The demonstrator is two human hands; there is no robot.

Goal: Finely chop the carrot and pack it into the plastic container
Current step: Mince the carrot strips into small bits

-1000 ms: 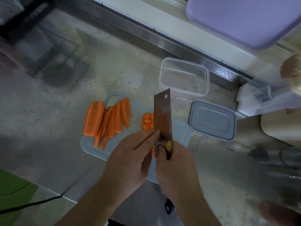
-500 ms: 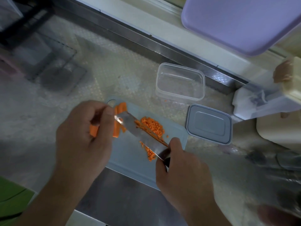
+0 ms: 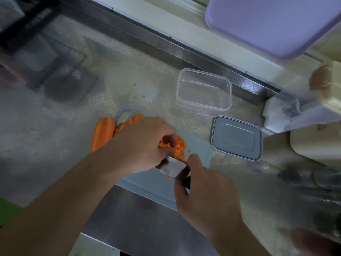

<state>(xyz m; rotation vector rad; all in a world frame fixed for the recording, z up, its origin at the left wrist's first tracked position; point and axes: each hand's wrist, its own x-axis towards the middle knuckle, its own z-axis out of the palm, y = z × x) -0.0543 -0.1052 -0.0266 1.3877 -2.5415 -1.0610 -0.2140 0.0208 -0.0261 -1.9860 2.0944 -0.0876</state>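
A pale blue cutting board (image 3: pixel 200 154) lies on the counter. On it sits a pile of finely chopped carrot (image 3: pixel 180 147). A large carrot piece (image 3: pixel 102 133) and several carrot strips (image 3: pixel 135 118) lie at the board's left end. My right hand (image 3: pixel 204 191) grips the cleaver (image 3: pixel 172 168) by its handle, blade tilted flat against the pile. My left hand (image 3: pixel 145 145) reaches over the blade, its curled fingers touching the chopped carrot. The clear plastic container (image 3: pixel 203 89) stands open and nearly empty behind the board, one orange crumb beside it.
The container's grey lid (image 3: pixel 237 138) lies right of the board. A purple lid (image 3: pixel 273 24) sits high at the back right. White and cream tubs (image 3: pixel 313 141) crowd the right side. A metal ledge (image 3: pixel 166 45) runs along the back. A green surface (image 3: pixel 7 212) shows at far left.
My left hand left the carrot strips and moved right onto the chopped pile. The cleaver's blade has swung down flatter beside the pile.
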